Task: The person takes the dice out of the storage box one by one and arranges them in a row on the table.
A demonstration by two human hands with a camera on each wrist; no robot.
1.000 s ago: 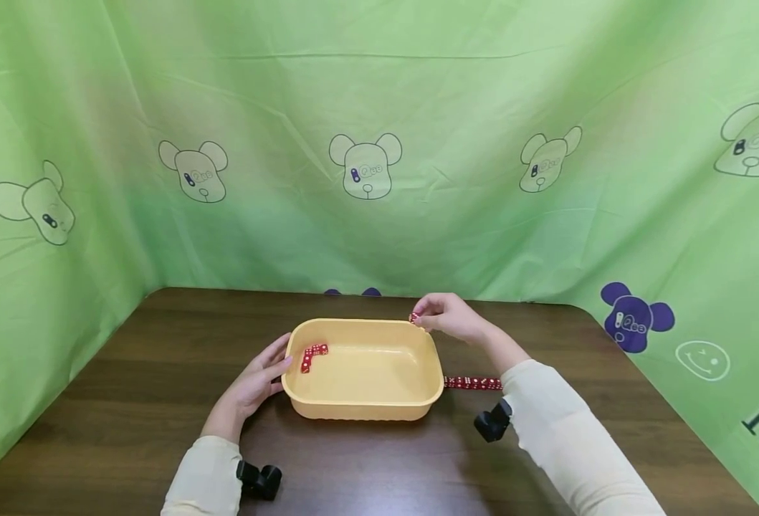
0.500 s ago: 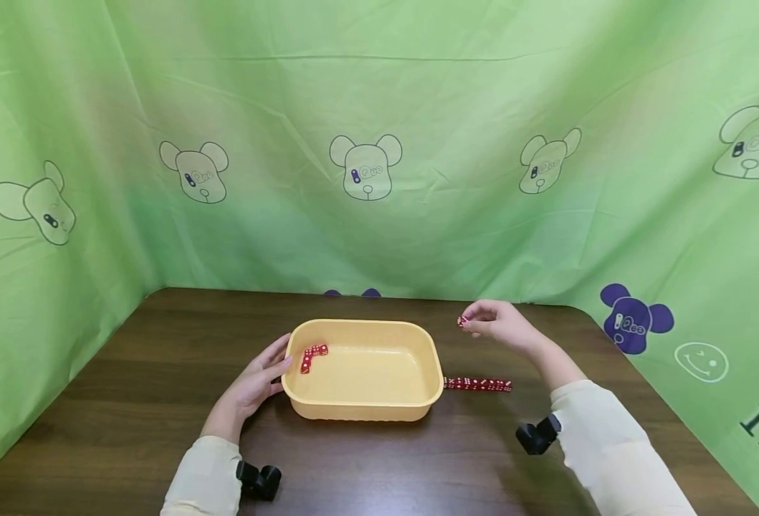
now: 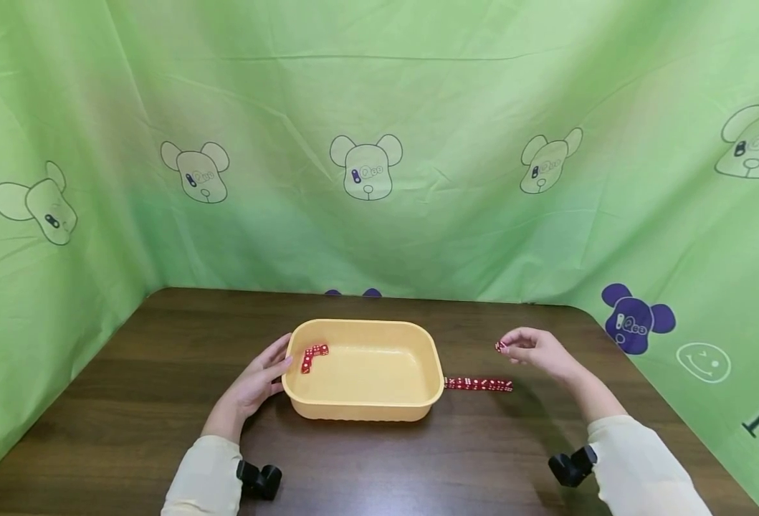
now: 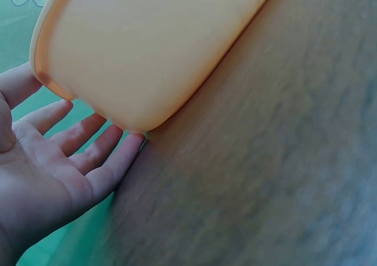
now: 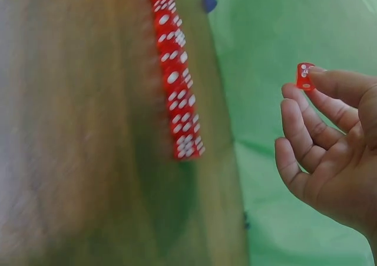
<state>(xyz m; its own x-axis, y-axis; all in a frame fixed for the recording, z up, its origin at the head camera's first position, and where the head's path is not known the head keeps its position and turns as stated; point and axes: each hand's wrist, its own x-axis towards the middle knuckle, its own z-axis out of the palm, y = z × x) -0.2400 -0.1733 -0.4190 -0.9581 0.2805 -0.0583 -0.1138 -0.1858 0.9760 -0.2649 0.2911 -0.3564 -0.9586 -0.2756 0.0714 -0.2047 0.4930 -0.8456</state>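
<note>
In the head view, my left hand (image 3: 253,387) holds the left end of a yellow plastic basin (image 3: 363,412). Its thumb lies at the rim, and the left wrist view shows the other fingertips against the outer wall (image 4: 147,60). Several red dice (image 3: 306,360) with white dots form a bent line inside the basin at its left. Over the table to the right, my right hand (image 3: 540,352) pinches one red die (image 5: 304,76) between thumb and index finger, the other fingers loosely bent. Below it, a straight row of red dice (image 3: 479,385) runs rightward from beside the basin.
Everything stands on a dark brown wooden table (image 3: 379,466). A green cloth (image 3: 456,236) printed with bear heads hangs behind and at both sides. Black wrist cameras sit on both sleeves.
My right hand has moved right and then toward me, from over the basin's far right corner to beyond the row's right end, still pinching a die. The left hand and basin have stayed put.
</note>
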